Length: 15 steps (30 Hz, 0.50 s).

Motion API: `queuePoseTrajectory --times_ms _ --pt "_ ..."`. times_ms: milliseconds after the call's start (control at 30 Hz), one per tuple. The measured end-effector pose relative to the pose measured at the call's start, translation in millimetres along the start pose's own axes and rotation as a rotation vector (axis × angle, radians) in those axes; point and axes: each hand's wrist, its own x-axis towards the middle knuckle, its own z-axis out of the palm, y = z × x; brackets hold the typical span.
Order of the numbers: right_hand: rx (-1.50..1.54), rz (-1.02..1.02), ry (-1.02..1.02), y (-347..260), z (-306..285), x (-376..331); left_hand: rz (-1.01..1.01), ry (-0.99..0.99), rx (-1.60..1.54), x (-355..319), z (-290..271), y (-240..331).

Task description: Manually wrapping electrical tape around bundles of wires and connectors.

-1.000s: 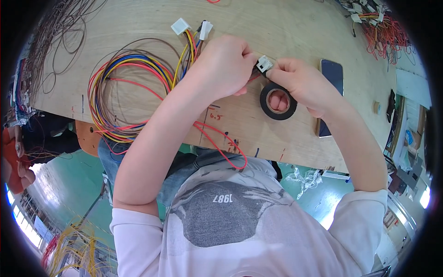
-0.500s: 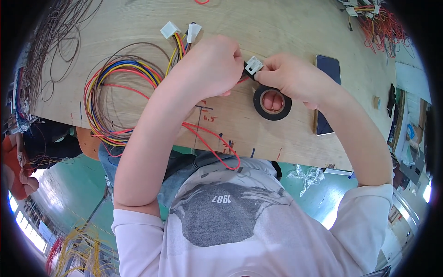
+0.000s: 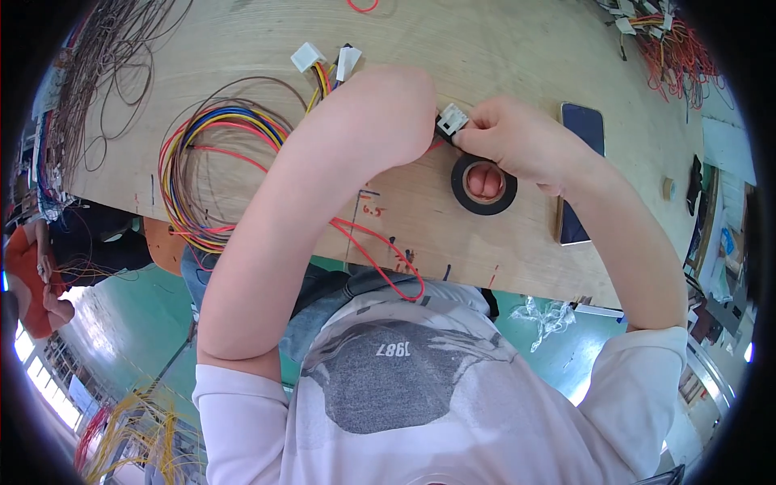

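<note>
My left hand (image 3: 380, 113) and my right hand (image 3: 517, 137) meet over a plywood bench (image 3: 485, 32). Between their fingertips they pinch a small white plug connector (image 3: 453, 120) with a black part on its left side. A red wire (image 3: 380, 257) runs from under my left hand down over the bench's near edge. A black tape roll (image 3: 483, 184) lies just below my right hand, and fingers of that hand show through its hole. My left hand's fingertips are hidden behind its back.
A coil of several coloured wires (image 3: 206, 174) lies left of my left forearm, ending in two white connectors (image 3: 309, 56) at the top. A dark phone (image 3: 578, 162) lies to the right. Thin brown wires (image 3: 97, 73) and red wire bundles (image 3: 675, 40) sit at the far corners.
Both hands stay pinched on the white connector above the tape roll. The whole picture has shifted only slightly.
</note>
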Motion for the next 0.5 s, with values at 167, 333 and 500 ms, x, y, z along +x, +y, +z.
queuePoseTrajectory --times_ms 167,333,500 --pt "-0.043 0.006 0.009 3 -2 2 0.044 0.267 0.15 -9 14 -4" --pt "-0.159 0.015 0.044 -7 -3 -7 0.172 0.514 -0.041 -15 39 -6" --pt "-0.013 -0.102 0.059 8 -3 3 0.179 0.645 -0.122 -22 53 1"
